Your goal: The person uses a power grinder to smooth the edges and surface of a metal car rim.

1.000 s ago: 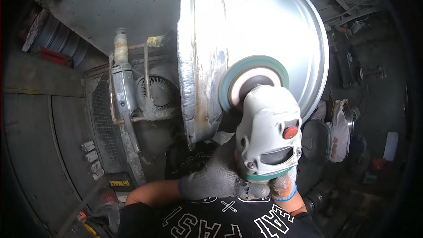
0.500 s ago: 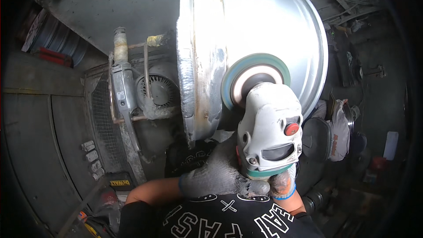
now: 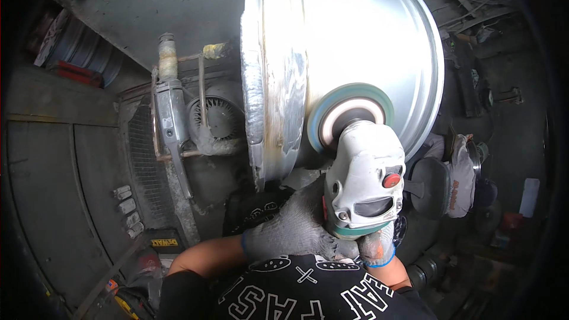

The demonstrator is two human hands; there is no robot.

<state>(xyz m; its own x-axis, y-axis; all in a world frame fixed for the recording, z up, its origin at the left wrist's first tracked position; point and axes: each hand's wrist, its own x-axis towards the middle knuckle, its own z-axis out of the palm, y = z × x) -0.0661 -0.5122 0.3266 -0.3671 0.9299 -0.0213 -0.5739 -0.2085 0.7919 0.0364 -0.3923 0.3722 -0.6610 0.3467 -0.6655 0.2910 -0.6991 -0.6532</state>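
A grey angle grinder (image 3: pixel 363 181) is held in both gloved hands, close to the chest, low in the middle of the head view. The left hand (image 3: pixel 290 231), in a grey knitted glove with a blue cuff, is wrapped shut around the left side of the grinder body. The right hand (image 3: pixel 376 246), gloved the same way, is closed under the rear end of the grinder; only part of it is seen below the tool. A red button (image 3: pixel 391 180) is seen on the top of the grinder, toward its right side.

The round sanding disc (image 3: pixel 349 115), white with a green-blue rim, is pressed flat against the curved side of a large shiny metal drum (image 3: pixel 355 35). The drum lies on its side, its flanged rim (image 3: pixel 256 83) to the left, marked with dull streaks and rust-coloured spots. The disc touches the drum at its lower part, just right of the rim.

Left of the drum, a motor with a finned fan cover (image 3: pixel 220 117) and a grey bracket (image 3: pixel 172 118) are fixed to the machine. A black padded seat (image 3: pixel 431 186) is seen just right of the grinder. A black printed shirt (image 3: pixel 308 290) fills the lower edge.
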